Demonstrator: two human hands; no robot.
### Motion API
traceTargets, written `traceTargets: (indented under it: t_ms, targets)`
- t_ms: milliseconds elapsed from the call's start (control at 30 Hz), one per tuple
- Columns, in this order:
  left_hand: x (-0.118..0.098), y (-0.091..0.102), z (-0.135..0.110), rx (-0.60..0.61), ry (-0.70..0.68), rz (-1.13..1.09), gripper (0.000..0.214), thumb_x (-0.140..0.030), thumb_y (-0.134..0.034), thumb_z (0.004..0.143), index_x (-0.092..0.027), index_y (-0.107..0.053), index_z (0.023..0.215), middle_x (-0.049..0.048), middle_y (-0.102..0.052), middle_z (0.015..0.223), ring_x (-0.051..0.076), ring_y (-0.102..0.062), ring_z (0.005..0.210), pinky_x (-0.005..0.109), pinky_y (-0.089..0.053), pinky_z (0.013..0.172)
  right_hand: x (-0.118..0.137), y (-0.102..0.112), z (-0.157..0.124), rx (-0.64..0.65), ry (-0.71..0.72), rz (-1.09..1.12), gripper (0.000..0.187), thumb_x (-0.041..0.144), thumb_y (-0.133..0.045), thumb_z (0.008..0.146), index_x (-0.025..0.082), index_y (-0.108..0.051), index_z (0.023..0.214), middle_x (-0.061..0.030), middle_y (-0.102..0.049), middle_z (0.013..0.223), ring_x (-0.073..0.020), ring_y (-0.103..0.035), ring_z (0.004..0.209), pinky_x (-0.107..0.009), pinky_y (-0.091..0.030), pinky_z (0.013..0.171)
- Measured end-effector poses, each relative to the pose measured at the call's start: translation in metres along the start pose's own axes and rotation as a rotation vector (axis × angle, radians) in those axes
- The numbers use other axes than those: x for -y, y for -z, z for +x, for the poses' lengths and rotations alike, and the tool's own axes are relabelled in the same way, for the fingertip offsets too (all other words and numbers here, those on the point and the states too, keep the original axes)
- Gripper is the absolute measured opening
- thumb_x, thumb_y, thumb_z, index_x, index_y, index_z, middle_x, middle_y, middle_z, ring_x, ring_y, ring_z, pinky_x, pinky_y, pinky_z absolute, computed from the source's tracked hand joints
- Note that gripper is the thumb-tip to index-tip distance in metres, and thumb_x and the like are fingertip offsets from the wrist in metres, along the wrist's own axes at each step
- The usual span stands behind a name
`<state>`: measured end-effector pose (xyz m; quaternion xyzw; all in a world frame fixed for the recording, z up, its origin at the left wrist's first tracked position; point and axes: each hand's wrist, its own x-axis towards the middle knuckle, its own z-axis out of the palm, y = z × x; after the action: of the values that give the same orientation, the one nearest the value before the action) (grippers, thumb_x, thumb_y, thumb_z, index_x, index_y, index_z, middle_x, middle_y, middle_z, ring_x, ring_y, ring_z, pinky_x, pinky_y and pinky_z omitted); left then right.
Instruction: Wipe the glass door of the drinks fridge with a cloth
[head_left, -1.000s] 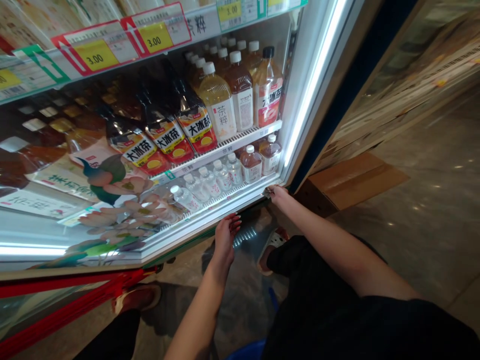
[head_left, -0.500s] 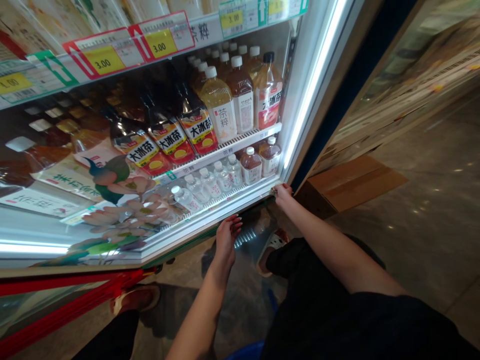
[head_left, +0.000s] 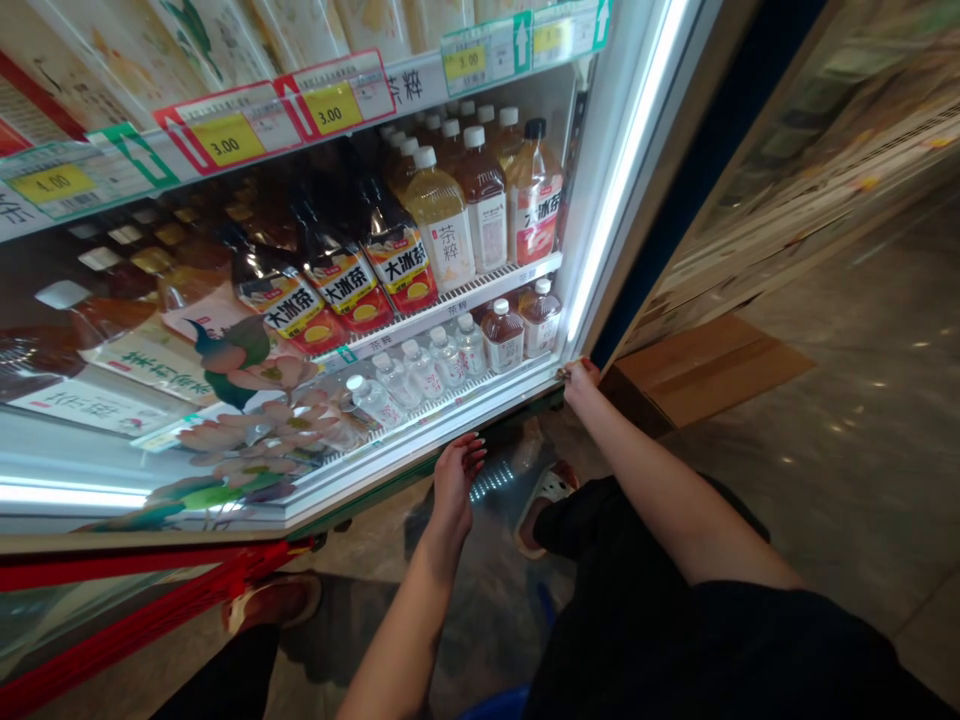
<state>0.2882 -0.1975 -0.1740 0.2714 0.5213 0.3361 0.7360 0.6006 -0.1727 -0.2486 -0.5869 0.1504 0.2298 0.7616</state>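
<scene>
Slid over, my right hand (head_left: 579,378) pinches the fridge door (head_left: 420,445); my left hand (head_left: 456,482) is open; bottles (head_left: 441,215) sit untouched.

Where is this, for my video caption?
Probably a convenience store or small supermarket: a glass-door drinks cooler holds rows of bottled tea and bottled water, with yellow price tags along the shelf edge.
</scene>
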Motion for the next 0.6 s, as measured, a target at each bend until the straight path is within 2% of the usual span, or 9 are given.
traceTargets:
  t_ms: [100,167,300,400,467,600]
  targets:
    - [-0.003,-0.003,0.000,0.010,-0.012,0.010,0.017,-0.017,-0.069,0.080,-0.017,-0.077,0.095,0.0067,-0.083,0.091,0.012,-0.074,0.071,0.022,-0.053,0.067,-0.027,-0.002,-0.015,-0.043,-0.028,-0.007,0.042,0.042,-0.073,0.105,0.019,-0.066,0.139,-0.0104,-0.070,0.137,-0.0247,-0.073,0.114,-0.046,-0.066,0.096]
    - [-0.004,-0.009,0.001,0.023,-0.015,0.016,0.017,-0.018,-0.069,0.080,-0.017,-0.077,0.095,0.0066,-0.083,0.090,0.012,-0.074,0.072,0.021,-0.053,0.067,-0.032,-0.006,-0.018,-0.049,-0.027,-0.001,0.036,0.040,-0.073,0.105,0.018,-0.068,0.133,-0.0084,-0.073,0.127,-0.0207,-0.074,0.102,-0.039,-0.067,0.086]
    - [-0.003,-0.022,0.003,0.061,-0.014,0.025,0.018,-0.018,-0.068,0.080,-0.017,-0.078,0.095,0.0064,-0.083,0.090,0.013,-0.075,0.073,0.021,-0.053,0.067,-0.009,-0.011,0.000,-0.068,0.052,0.031,0.023,0.027,-0.075,0.104,0.016,-0.069,0.123,-0.0019,-0.072,0.106,-0.0121,-0.070,0.080,-0.025,-0.062,0.066]
    - [0.000,-0.028,0.002,0.081,-0.007,0.033,0.019,-0.019,-0.069,0.079,-0.017,-0.079,0.095,0.0070,-0.083,0.091,0.013,-0.075,0.073,0.022,-0.053,0.067,0.009,-0.008,0.013,-0.095,0.109,0.033,0.027,0.011,-0.074,0.099,0.021,-0.066,0.123,0.0030,-0.070,0.106,-0.0072,-0.068,0.079,-0.016,-0.058,0.066]
    - [0.001,-0.028,0.000,0.085,-0.004,0.039,0.019,-0.019,-0.069,0.079,-0.016,-0.079,0.095,0.0074,-0.083,0.091,0.013,-0.074,0.073,0.022,-0.053,0.067,0.005,-0.005,0.012,-0.109,0.111,0.017,0.027,0.014,-0.075,0.100,0.020,-0.066,0.125,0.0010,-0.071,0.112,-0.0089,-0.070,0.083,-0.019,-0.060,0.069]
    - [0.000,-0.018,-0.003,0.067,-0.016,0.047,0.020,-0.019,-0.068,0.079,-0.016,-0.079,0.095,0.0071,-0.083,0.090,0.013,-0.074,0.073,0.022,-0.053,0.068,-0.030,-0.002,-0.008,-0.093,0.021,-0.041,0.031,0.035,-0.074,0.105,0.017,-0.069,0.130,-0.0068,-0.073,0.122,-0.0182,-0.074,0.096,-0.035,-0.067,0.080]
